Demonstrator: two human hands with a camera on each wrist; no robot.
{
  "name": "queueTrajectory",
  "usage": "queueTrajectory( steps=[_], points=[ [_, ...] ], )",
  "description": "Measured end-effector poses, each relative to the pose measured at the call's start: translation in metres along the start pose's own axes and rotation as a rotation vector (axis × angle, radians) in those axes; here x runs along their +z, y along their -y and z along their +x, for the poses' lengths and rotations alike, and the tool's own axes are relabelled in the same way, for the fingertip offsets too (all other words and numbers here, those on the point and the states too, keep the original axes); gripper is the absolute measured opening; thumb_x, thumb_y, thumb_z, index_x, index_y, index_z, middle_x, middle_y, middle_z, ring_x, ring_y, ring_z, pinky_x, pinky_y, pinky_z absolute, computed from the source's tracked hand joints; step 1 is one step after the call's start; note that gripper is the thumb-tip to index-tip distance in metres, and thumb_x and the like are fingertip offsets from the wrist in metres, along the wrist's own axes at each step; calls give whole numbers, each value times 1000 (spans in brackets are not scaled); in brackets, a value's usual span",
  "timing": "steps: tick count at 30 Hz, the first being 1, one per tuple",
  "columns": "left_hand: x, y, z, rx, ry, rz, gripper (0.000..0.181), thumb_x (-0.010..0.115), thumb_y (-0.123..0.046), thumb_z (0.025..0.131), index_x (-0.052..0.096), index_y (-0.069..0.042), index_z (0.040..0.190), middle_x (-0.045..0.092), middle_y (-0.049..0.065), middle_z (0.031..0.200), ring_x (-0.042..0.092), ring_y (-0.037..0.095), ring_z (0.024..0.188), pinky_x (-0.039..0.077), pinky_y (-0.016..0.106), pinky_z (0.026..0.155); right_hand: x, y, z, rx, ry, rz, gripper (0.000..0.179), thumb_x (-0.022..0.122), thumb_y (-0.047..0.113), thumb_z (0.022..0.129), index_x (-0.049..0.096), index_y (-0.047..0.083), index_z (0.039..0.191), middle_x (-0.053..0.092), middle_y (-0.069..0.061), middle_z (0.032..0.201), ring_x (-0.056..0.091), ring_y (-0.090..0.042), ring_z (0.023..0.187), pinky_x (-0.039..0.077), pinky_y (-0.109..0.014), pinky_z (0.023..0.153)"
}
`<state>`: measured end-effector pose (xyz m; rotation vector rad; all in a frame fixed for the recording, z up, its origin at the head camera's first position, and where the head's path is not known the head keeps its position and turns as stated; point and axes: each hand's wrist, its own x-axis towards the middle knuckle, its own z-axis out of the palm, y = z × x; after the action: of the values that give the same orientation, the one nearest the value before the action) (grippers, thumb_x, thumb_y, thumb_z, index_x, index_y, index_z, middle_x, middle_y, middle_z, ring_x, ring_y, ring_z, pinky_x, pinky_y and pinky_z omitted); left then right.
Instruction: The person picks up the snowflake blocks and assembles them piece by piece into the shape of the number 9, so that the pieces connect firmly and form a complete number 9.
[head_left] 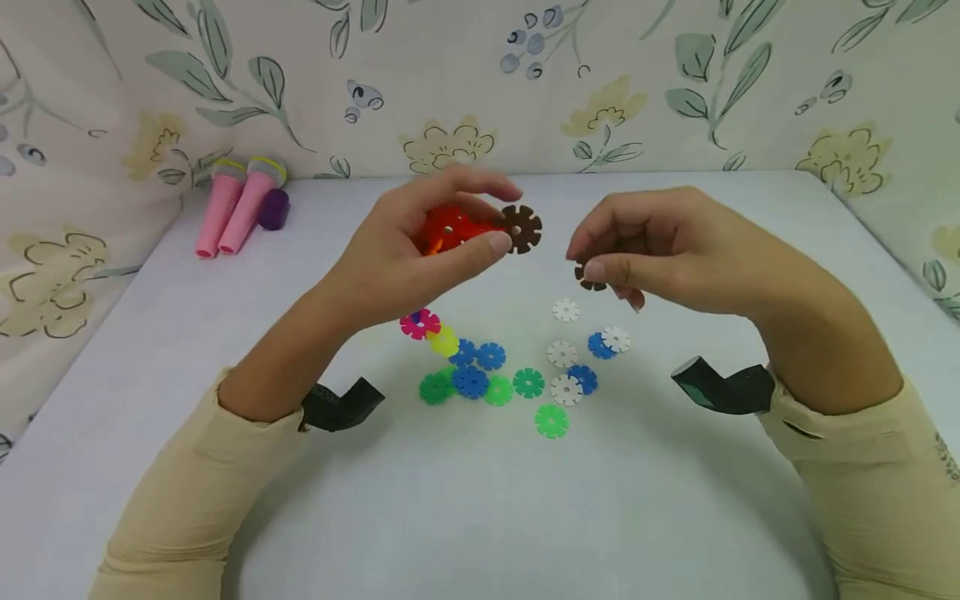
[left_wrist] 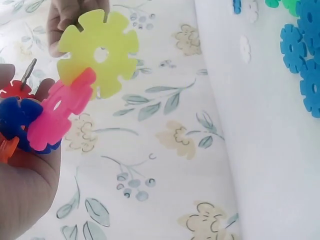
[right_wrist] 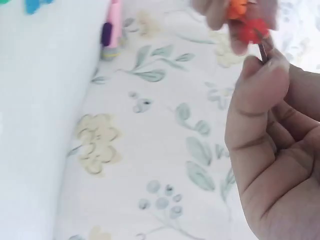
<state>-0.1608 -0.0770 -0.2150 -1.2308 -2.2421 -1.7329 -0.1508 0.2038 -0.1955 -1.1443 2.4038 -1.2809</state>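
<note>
My left hand [head_left: 427, 250] holds a cluster of joined interlocking building discs above the table. In the head view its red disc [head_left: 450, 225] shows behind the fingers, and a brown disc [head_left: 522, 229] stands at the fingertips. Below the hand are a pink disc [head_left: 420, 323] and a yellow disc [head_left: 444, 342]; in the left wrist view these join a blue disc [left_wrist: 20, 112], with an orange disc [left_wrist: 7, 148] beside it. Between thumb and fingers my right hand [head_left: 660, 246] pinches another brown disc [head_left: 590, 280], apart from the cluster and to its right.
Loose blue discs [head_left: 491, 356], green discs [head_left: 552, 421] and white discs [head_left: 566, 310] lie on the white table [head_left: 510, 517] below the hands. Two pink toy microphones [head_left: 243, 208] and a purple piece [head_left: 273, 209] lie at the back left. A leaf-patterned cloth [head_left: 465, 83] hangs behind.
</note>
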Motion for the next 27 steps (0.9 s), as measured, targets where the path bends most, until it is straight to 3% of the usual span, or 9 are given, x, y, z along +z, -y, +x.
queueTrajectory(
  steps=[3,8,11,16,20,23,27],
  points=[
    [0,0,0,75,-10,2,37,65,-3,94,61,-2,131,68,6,117,66,20,105,57,40,85,-6,8,4,-58,14,109,26,63,-9,94,61,1,118,67,-16,93,58,-25,65,53,-31,54],
    [4,0,1,235,56,-68,35,61,6,92,60,8,127,67,8,119,65,25,107,57,44,84,-7,15,7,-42,33,261,34,64,-12,92,53,-1,122,69,-22,86,56,-27,54,52,-36,48],
    [8,0,2,284,112,-105,34,60,9,90,60,11,124,68,9,117,65,26,105,57,45,84,-4,14,7,-70,68,320,32,61,-16,92,52,-2,120,67,-21,83,55,-26,51,51,-36,46],
    [12,-1,3,319,163,-104,33,61,10,89,61,11,122,68,9,115,65,25,103,57,44,83,-2,8,9,-150,176,376,33,55,-20,92,50,-5,121,64,-20,87,57,-29,61,51,-36,50],
    [11,-1,2,335,176,-36,31,64,7,89,64,8,120,68,3,108,65,19,90,57,36,71,-1,8,11,-140,225,372,33,53,-17,95,49,-2,124,64,-20,89,56,-30,65,49,-38,51],
    [11,0,2,358,184,54,29,66,3,89,67,4,118,67,-1,103,57,14,77,50,30,58,1,8,12,-127,243,370,32,51,-17,96,47,0,123,65,-20,90,54,-29,65,46,-38,49],
    [14,0,0,379,183,145,29,67,-1,90,68,-1,119,66,-3,102,53,11,78,46,27,55,1,7,11,-108,231,369,30,52,-16,96,46,1,121,65,-20,87,52,-28,61,42,-38,46]
  ],
)
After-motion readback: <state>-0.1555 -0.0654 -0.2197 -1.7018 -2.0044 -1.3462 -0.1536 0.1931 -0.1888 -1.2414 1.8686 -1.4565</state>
